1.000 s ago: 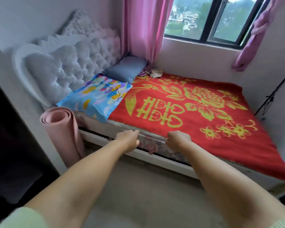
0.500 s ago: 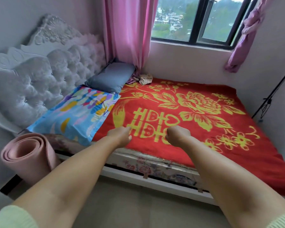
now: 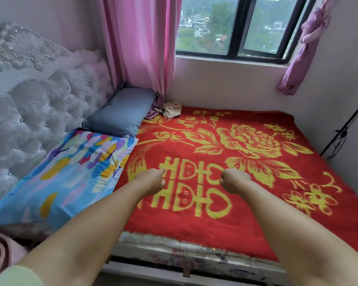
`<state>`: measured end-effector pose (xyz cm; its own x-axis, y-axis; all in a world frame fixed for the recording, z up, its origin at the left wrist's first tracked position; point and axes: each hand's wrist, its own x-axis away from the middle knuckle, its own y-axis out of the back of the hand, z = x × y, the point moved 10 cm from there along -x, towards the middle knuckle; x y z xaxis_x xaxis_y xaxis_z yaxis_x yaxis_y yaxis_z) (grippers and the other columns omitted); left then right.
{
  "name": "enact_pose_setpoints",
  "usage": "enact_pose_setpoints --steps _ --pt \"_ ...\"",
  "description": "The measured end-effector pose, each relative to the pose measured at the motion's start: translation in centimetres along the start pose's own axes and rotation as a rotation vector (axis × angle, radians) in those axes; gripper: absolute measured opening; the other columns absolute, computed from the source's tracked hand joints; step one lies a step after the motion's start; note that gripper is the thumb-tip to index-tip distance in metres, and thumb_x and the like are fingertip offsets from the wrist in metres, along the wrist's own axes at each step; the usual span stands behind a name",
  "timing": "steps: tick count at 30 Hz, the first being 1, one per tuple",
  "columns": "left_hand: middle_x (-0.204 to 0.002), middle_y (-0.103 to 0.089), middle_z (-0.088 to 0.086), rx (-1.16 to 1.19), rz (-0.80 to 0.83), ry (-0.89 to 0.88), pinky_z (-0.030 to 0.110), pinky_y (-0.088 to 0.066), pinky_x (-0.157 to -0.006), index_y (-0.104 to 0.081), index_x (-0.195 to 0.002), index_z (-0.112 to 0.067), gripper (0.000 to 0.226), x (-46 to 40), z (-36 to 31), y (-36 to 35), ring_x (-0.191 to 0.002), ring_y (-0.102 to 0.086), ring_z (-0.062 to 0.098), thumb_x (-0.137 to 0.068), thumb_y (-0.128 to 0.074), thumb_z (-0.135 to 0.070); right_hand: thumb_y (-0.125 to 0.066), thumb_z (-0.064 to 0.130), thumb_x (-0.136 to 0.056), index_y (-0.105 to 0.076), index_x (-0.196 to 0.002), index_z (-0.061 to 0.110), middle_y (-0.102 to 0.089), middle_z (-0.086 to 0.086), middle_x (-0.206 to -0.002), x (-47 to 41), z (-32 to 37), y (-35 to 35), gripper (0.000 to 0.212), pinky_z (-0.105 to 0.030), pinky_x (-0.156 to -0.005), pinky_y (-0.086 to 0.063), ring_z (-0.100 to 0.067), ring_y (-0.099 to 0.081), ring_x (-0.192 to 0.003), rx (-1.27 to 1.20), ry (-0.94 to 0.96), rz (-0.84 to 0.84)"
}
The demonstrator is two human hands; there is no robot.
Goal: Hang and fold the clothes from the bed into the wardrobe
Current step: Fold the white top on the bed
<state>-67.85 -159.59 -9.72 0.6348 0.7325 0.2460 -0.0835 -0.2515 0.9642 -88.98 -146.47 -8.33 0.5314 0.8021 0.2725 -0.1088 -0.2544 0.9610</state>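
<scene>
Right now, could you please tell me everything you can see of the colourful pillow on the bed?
The pillow is a flat rectangle in a smooth light-blue cover printed with yellow, purple, pink and white patches. It lies at the head of the bed, against the tufted headboard, its far end touching the grey pillow and its right edge meeting the red blanket. Neither hand touches it.

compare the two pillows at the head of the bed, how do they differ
The patterned pillow is bright blue with yellow, purple and pink patches; the grey-blue pillow is plain. The patterned one lies nearer the camera and looks flatter and larger; the grey-blue one sits in the far corner by the pink curtain and looks plumper. Both lie against the tufted headboard, side by side.
</scene>
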Motion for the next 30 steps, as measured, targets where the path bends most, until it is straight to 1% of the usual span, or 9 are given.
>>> enact_pose_setpoints --steps 3,8,12,14,17,21,24,27,30 --pt "-0.136 -0.052 0.006 -0.013 0.008 0.013 0.035 -0.045 -0.079 -0.027 -0.147 -0.021 0.050 -5.0 0.8 1.0 -0.117 -0.054 0.027 -0.100 -0.037 -0.033 -0.036 0.020 -0.100 -0.061 -0.095 0.009 -0.060 -0.003 -0.092 -5.2 -1.0 1.4 0.027 -0.024 -0.050 -0.036 -0.021 -0.054 -0.074 0.003 -0.008 -0.008" --pt "-0.137 -0.051 0.009 0.053 0.002 0.078 0.038 -0.046 -0.090 -0.033 -0.144 -0.018 0.047 -15.0 1.8 3.7 -0.120 -0.052 0.028 -0.099 -0.038 -0.031 -0.036 0.023 -0.101 -0.060 -0.100 0.009 -0.060 -0.002 -0.096 -15.8 -2.8 3.0 0.028 -0.027 -0.059 -0.044 -0.021 -0.057 -0.080 0.037 0.013 0.026" --pt "-0.134 -0.052 0.008 0.098 -0.007 0.101 0.038 -0.047 -0.085 -0.032 -0.144 -0.021 0.047 -22.1 1.4 4.5 -0.116 -0.054 0.028 -0.099 -0.037 -0.032 -0.036 0.025 -0.102 -0.061 -0.099 0.010 -0.057 0.000 -0.092 -24.1 -3.9 4.2 0.029 -0.027 -0.059 -0.043 -0.020 -0.057 -0.079 0.063 0.038 0.062" --pt "-0.133 -0.052 0.007 0.086 0.029 0.106 0.038 -0.046 -0.081 -0.030 -0.146 -0.022 0.048 -24.2 1.5 3.5 -0.115 -0.054 0.028 -0.099 -0.036 -0.032 -0.036 0.024 -0.102 -0.060 -0.097 0.010 -0.057 0.000 -0.092 -27.0 -3.5 3.5 0.028 -0.027 -0.057 -0.044 -0.019 -0.057 -0.077 0.080 0.059 0.100" --pt "-0.136 -0.051 0.007 0.088 0.084 0.146 0.037 -0.046 -0.083 -0.029 -0.147 -0.021 0.049 -27.5 3.2 2.0 -0.116 -0.054 0.028 -0.099 -0.035 -0.031 -0.036 0.013 -0.099 -0.057 -0.090 0.011 -0.059 -0.002 -0.092 -30.7 -2.2 1.5 0.023 -0.026 -0.056 -0.045 -0.020 -0.057 -0.075 0.093 0.096 0.131" --pt "-0.135 -0.053 0.007 0.123 0.124 0.199 0.036 -0.045 -0.087 -0.036 -0.142 -0.020 0.045 -31.8 5.4 0.9 -0.117 -0.053 0.027 -0.098 -0.036 -0.030 -0.034 0.011 -0.098 -0.062 -0.098 0.010 -0.062 -0.001 -0.092 -34.6 -1.6 -0.2 0.028 -0.026 -0.054 -0.044 -0.020 -0.059 -0.076 0.078 0.115 0.176" --pt "-0.135 -0.052 0.007 0.124 0.147 0.184 0.037 -0.045 -0.088 -0.037 -0.142 -0.020 0.045 -36.2 6.3 0.2 -0.119 -0.052 0.027 -0.098 -0.036 -0.031 -0.033 0.009 -0.097 -0.061 -0.101 0.010 -0.062 -0.002 -0.097 -38.2 -1.9 -1.1 0.028 -0.028 -0.058 -0.046 -0.022 -0.060 -0.082 0.068 0.094 0.218" --pt "-0.135 -0.052 0.006 0.138 0.153 0.143 0.038 -0.045 -0.088 -0.034 -0.144 -0.021 0.048 -42.1 7.0 -0.8 -0.120 -0.052 0.027 -0.098 -0.037 -0.032 -0.033 0.006 -0.096 -0.057 -0.095 0.011 -0.060 -0.002 -0.094 -42.9 -2.0 -1.5 0.025 -0.027 -0.060 -0.044 -0.023 -0.058 -0.080 0.054 0.082 0.218" --pt "-0.134 -0.050 0.006 0.179 0.175 0.128 0.041 -0.045 -0.093 -0.033 -0.145 -0.021 0.048 -49.3 8.7 -3.3 -0.122 -0.050 0.027 -0.099 -0.037 -0.033 -0.032 0.007 -0.095 -0.050 -0.083 0.014 -0.057 0.000 -0.083 -49.6 -1.3 -2.8 0.023 -0.027 -0.059 -0.043 -0.023 -0.057 -0.078 0.045 0.079 0.197"
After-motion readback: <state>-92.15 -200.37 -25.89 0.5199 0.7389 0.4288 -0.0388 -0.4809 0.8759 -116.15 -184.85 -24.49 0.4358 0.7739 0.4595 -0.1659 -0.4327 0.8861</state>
